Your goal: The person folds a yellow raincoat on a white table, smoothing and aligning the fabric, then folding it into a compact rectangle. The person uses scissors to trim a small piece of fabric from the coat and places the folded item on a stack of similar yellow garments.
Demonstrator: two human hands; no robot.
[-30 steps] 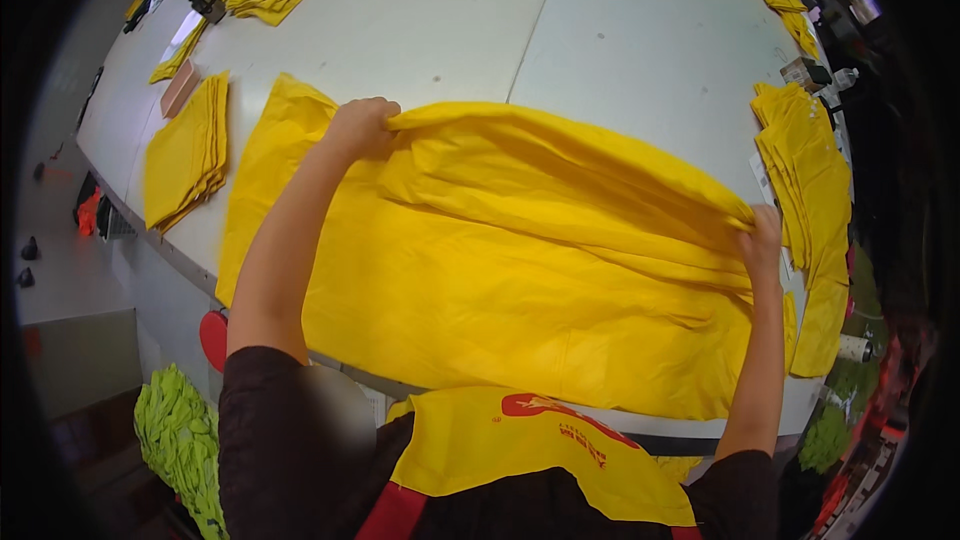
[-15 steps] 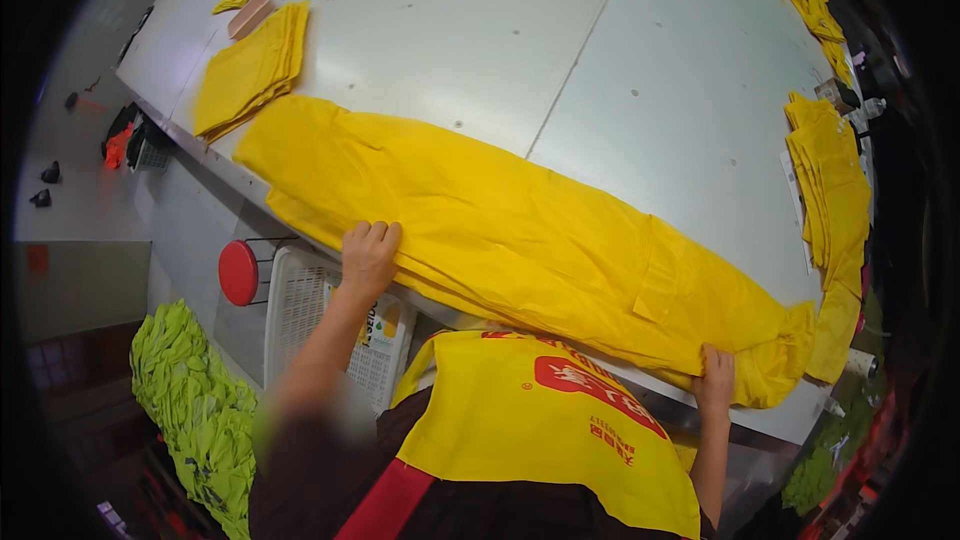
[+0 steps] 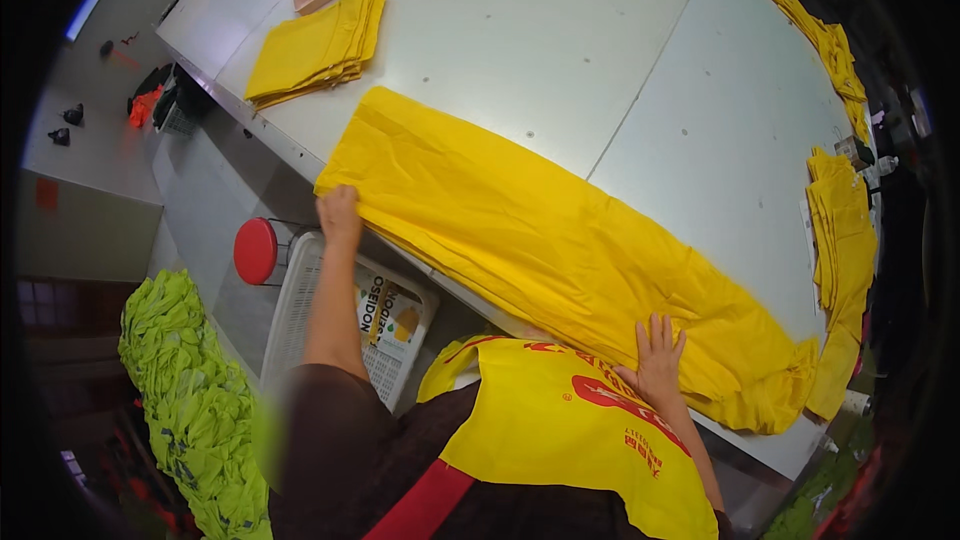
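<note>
While the left hand (image 3: 341, 215) grips its near left corner, a long, folded length of smooth yellow fabric (image 3: 530, 240) lies along the flat, pale grey tabletop (image 3: 720, 170).
The right hand (image 3: 657, 365) rests spread wide on the fabric's near edge; beyond its left end sits a squarish yellow cloth stack (image 3: 318, 48), and by its right end, where the view dims, probably another yellow pile (image 3: 840, 240).
</note>
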